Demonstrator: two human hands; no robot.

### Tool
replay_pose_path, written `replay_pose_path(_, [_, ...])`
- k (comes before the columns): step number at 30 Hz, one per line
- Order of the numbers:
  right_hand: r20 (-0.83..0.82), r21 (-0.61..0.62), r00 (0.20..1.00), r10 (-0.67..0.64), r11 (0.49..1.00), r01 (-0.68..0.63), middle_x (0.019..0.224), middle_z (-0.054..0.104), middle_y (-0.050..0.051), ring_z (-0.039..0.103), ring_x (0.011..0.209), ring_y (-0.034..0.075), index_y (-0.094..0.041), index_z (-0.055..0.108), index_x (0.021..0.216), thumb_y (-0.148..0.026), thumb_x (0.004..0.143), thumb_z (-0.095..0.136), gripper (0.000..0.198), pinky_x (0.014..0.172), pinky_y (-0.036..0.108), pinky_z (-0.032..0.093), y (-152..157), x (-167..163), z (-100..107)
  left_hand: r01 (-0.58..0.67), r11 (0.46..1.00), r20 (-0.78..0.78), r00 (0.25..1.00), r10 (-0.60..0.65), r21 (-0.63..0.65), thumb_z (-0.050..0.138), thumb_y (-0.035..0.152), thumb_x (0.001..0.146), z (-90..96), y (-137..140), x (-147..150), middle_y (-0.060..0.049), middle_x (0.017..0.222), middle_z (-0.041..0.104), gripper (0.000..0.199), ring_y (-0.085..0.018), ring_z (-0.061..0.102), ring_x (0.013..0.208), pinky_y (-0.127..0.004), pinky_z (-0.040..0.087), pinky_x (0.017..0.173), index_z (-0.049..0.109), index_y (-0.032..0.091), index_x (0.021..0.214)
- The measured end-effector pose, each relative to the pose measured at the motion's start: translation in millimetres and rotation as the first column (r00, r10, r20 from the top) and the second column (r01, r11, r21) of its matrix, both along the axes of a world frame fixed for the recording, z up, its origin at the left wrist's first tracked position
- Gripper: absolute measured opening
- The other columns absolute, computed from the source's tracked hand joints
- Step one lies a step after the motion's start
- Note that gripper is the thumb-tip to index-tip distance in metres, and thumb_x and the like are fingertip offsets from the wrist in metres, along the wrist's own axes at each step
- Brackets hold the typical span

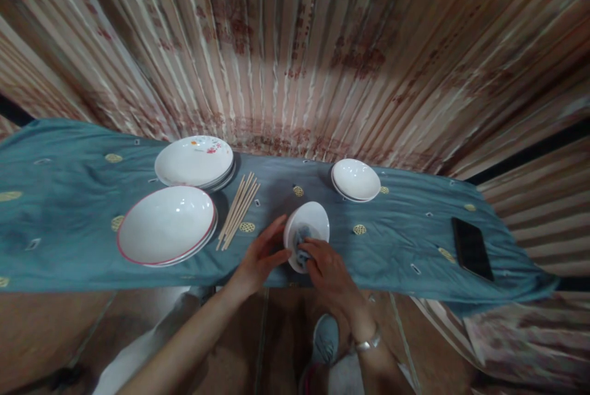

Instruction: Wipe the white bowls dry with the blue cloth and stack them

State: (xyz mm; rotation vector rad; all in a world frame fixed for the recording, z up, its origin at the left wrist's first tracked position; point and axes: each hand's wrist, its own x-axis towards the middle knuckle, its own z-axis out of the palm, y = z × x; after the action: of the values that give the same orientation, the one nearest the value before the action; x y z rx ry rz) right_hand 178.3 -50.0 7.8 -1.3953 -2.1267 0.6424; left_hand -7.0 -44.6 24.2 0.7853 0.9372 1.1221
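Observation:
A small white bowl (318,220) is tipped toward me near the front edge of the cloth-covered table. At its left side, my left hand (260,257) steadies it, fingers along the outside and thumb by the near rim. Bunched in my right hand (327,263) is a blue-grey cloth (302,241), pressed against the inside of the bowl. My right fingers hide part of the cloth and of the bowl's near wall.
Left of the bowl lie several wooden chopsticks (238,211). Beyond them are stacked red-rimmed bowls (166,223) and flower-patterned plates (196,161). Stacked small white bowls (356,179) stand at the back right, and a black phone (472,249) lies far right. A curtain (295,45) hangs behind.

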Motion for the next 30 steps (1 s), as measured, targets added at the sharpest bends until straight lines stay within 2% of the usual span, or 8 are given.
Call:
replay_pose_path(4, [-0.276, -0.168, 0.961, 0.025, 0.983, -0.074, 0.124, 0.068, 0.007, 0.062, 0.119, 0.020, -0.022, 0.069, 0.113, -0.007, 0.080, 0.046, 0.043, 0.108, 0.041, 0.045, 2, -8, 6, 0.044, 0.996, 0.004, 0.999, -0.043, -0.078, 0.084, 0.032, 0.063, 4.6, 7, -5, -0.014, 0.130, 0.064, 0.080, -0.034, 0.061, 0.116, -0.040, 0.056, 0.085, 0.055, 0.020, 0.137])
replay_pose_path(7, [-0.450, -0.209, 0.893, 0.028, 0.969, -0.136, 0.135, 0.062, 0.003, 0.054, 0.130, 0.017, -0.025, 0.065, 0.122, -0.007, 0.082, 0.042, 0.050, 0.115, 0.038, 0.038, 7, -17, 13, 0.070, 0.993, 0.020, 0.997, -0.068, -0.091, 0.083, 0.035, 0.066, 7.0, 11, -7, -0.014, 0.129, 0.065, 0.077, -0.034, 0.063, 0.113, -0.037, 0.058, 0.081, 0.056, 0.020, 0.136])
replay_pose_path(11, [-0.480, -0.196, 0.877, 0.017, 0.973, -0.126, 0.149, 0.048, 0.002, 0.040, 0.141, 0.015, -0.025, 0.057, 0.134, -0.009, 0.086, 0.041, 0.053, 0.121, 0.037, 0.027, 13, -26, 18, 0.068, 0.992, 0.042, 0.997, -0.064, -0.109, 0.082, 0.036, 0.066, 9.7, 16, -9, -0.014, 0.132, 0.064, 0.075, -0.034, 0.062, 0.115, -0.038, 0.058, 0.083, 0.057, 0.021, 0.135])
replay_pose_path(16, [-0.311, -0.090, 0.950, 0.018, 0.995, -0.048, 0.157, 0.035, 0.005, 0.031, 0.146, 0.017, -0.022, 0.047, 0.143, -0.012, 0.092, 0.039, 0.053, 0.122, 0.038, 0.027, 27, -29, 11, 0.069, 0.989, 0.036, 0.997, -0.065, -0.132, 0.083, 0.034, 0.066, 14.9, 17, -9, -0.015, 0.133, 0.062, 0.076, -0.036, 0.059, 0.120, -0.040, 0.058, 0.085, 0.056, 0.020, 0.136])
replay_pose_path(20, [-0.063, 0.074, 0.997, -0.036, 0.996, 0.041, 0.155, 0.036, 0.014, 0.032, 0.145, 0.024, -0.014, 0.051, 0.139, -0.008, 0.088, 0.040, 0.053, 0.120, 0.045, 0.030, 39, -24, 4, 0.074, 0.988, 0.035, 0.997, -0.069, -0.136, 0.083, 0.033, 0.066, 14.6, 16, -9, -0.015, 0.132, 0.063, 0.077, -0.037, 0.058, 0.121, -0.039, 0.058, 0.084, 0.055, 0.019, 0.137])
replay_pose_path(25, [0.191, 0.179, 0.972, -0.137, 0.979, 0.102, 0.145, 0.047, 0.018, 0.043, 0.134, 0.030, -0.012, 0.057, 0.132, -0.003, 0.084, 0.042, 0.051, 0.112, 0.050, 0.039, 41, -17, 10, 0.073, 0.990, 0.040, 0.997, -0.069, -0.120, 0.082, 0.033, 0.067, 10.7, 15, -7, -0.013, 0.131, 0.064, 0.075, -0.034, 0.059, 0.119, -0.040, 0.058, 0.084, 0.056, 0.021, 0.136])
replay_pose_path(30, [0.313, 0.182, 0.926, -0.211, 0.970, 0.160, 0.138, 0.054, 0.018, 0.050, 0.124, 0.033, -0.012, 0.062, 0.125, -0.002, 0.082, 0.045, 0.047, 0.106, 0.052, 0.042, 35, -9, 15, 0.066, 0.993, 0.018, 0.998, -0.065, -0.099, 0.082, 0.034, 0.066, 9.4, 15, -4, -0.014, 0.130, 0.064, 0.075, -0.033, 0.061, 0.116, -0.038, 0.059, 0.079, 0.057, 0.021, 0.135])
